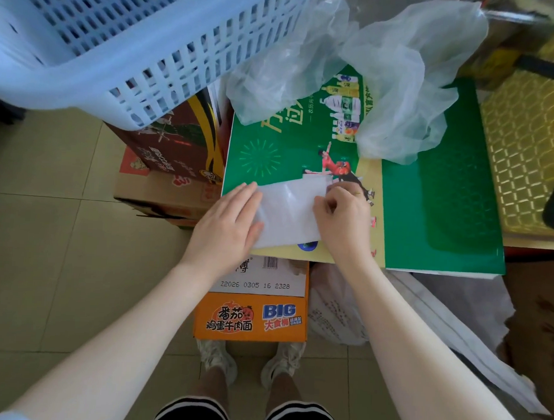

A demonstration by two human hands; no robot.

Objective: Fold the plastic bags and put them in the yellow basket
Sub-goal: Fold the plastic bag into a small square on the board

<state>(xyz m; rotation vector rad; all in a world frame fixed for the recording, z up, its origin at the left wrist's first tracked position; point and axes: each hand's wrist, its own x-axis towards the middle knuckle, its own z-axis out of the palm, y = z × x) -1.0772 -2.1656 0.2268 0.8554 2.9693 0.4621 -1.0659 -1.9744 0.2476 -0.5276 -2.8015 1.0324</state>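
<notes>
A: How far along does the folding look?

B: One translucent white plastic bag (290, 210) is flattened into a neat rectangle near the front-left corner of the green printed cardboard sheet (442, 200) that serves as the surface; the left hand (228, 220) lies flat on the bag's left edge, fingers straight and pressing; the right hand (344, 212) has its fingers curled, pinching the bag's right edge, so I judge another fold is being made.

A: And what is left?

B: Two crumpled translucent plastic bags (399, 88) sit unfolded toward the back edge of the sheet, well apart from the hands; those look untouched.

A: The yellow basket?

B: A yellow lattice-patterned basket (528, 162) stands just beside the right edge of the sheet; I cannot tell whether any folded bag is inside; a pale blue slatted plastic basket (133, 47) rests on stacked cardboard boxes (177, 162) at the left.

A: So early days?

B: I judge so; this bag needs finishing and placing, then the others.
</notes>
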